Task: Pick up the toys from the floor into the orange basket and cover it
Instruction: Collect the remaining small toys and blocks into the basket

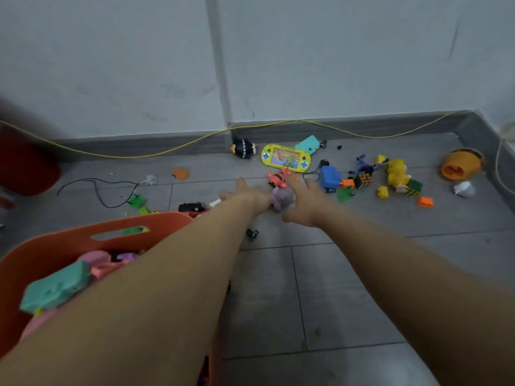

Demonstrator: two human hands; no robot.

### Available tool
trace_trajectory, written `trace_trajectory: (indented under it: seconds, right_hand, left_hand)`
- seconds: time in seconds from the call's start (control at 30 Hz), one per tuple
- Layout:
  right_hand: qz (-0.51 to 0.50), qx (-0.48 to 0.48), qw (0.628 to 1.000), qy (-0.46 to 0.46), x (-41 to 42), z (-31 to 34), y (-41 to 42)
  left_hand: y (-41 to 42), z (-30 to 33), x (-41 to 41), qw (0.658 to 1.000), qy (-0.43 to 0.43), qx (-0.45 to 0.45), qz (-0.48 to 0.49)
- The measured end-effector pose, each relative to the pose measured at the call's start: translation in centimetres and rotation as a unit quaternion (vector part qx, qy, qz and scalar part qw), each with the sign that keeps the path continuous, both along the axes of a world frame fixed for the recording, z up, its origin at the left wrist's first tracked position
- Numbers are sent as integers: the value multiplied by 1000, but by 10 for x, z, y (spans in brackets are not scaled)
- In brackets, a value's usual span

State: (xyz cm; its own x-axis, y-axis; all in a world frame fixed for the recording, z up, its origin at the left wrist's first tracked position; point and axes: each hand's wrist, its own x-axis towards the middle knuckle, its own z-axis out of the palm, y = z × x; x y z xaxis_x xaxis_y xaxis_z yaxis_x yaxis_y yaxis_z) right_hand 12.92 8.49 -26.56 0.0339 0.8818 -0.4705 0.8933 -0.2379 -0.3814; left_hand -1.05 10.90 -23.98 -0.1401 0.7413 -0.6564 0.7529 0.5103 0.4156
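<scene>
Hands: left [245,192], right [302,200] grip spread | soft purple plush [282,197] between | orange plastic basket [55,246]

- No text, label, brand or number can be read anywhere here.
- The yellow plastic handheld game console [286,158] lying on the grey floor by the wall has a dark strip of small lettering along the top edge of its colourful screen, but it is too blurred to make out.
- The two small colour-tiled puzzle cubes [363,181] carry only coloured squares.
</scene>
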Motion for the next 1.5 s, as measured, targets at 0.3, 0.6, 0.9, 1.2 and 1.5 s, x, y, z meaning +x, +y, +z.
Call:
trace_trajectory:
  seconds: [0.3,0.6,0.9,1.2,1.5]
  right_hand:
    - [50,9,999,9,30,-47,54]
    - [178,24,979,-95,4,-69,76]
    - [146,122,981,-23,8,-90,52]
    - [15,158,984,85,27,-86,31]
    - [-140,165,960,176,42,-87,17]
  left_hand:
    - [9,-56,-12,976,194,-95,-22]
    - [-9,-84,-21,954,243,-31,-174]
    - [-15,-90,-18,917,281,25,-283]
    - [-20,-86,-5,911,172,105,-359]
    - [-29,-76,-4,926,208,-21,-315]
